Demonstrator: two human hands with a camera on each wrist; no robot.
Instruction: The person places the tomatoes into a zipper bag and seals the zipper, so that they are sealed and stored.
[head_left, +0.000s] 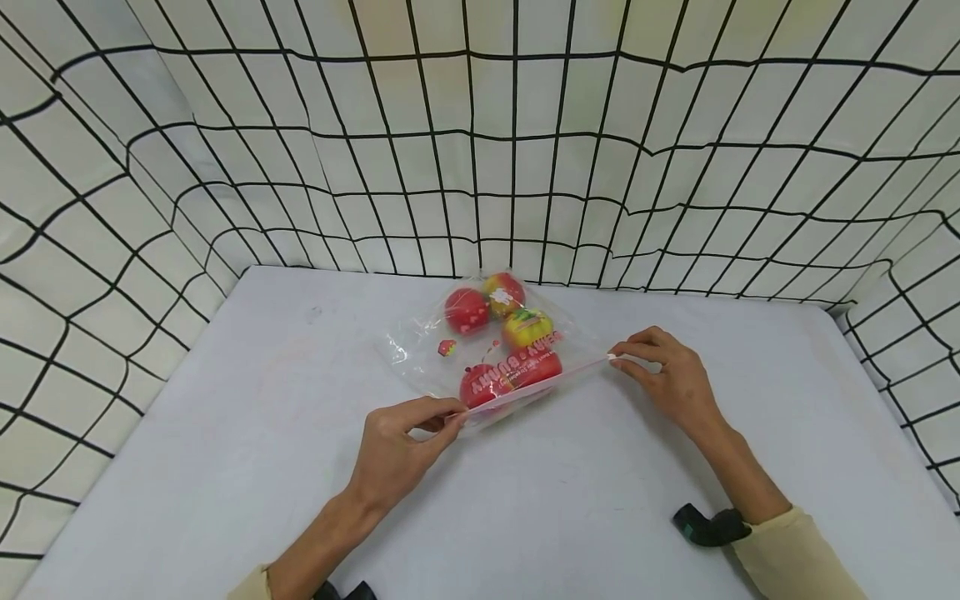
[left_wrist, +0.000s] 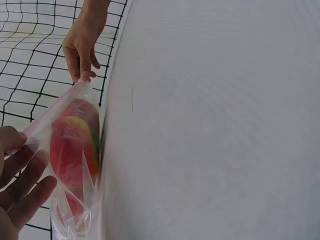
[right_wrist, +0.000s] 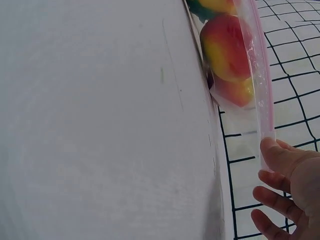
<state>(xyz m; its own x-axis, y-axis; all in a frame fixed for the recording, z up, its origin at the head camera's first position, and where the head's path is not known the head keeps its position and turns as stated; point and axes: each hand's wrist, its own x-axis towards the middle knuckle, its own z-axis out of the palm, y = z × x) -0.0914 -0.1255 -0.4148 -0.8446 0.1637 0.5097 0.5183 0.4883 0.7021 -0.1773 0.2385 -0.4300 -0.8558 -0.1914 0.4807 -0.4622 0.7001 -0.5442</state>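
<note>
A clear zip bag (head_left: 414, 348) with pink printing lies on the table, its pink-edged mouth toward me and slightly lifted. Several red and yellow fruits are inside, among them a round red one (head_left: 467, 311) and a yellow-and-red one (head_left: 527, 327). My left hand (head_left: 401, 442) pinches the left end of the mouth between thumb and fingers. At the right end, my right hand (head_left: 675, 379) pinches a small white slider or tab (head_left: 611, 357). In the right wrist view the pink zip strip (right_wrist: 265, 75) runs straight and looks closed near that thumb; its far end is out of frame.
A white-covered table (head_left: 225, 433) lies under everything. Black grid netting (head_left: 513, 133) over pale walls stands behind it and on both sides. Black bands or mounts (head_left: 712, 527) sit by both wrists, below the beige sleeves (head_left: 798, 554).
</note>
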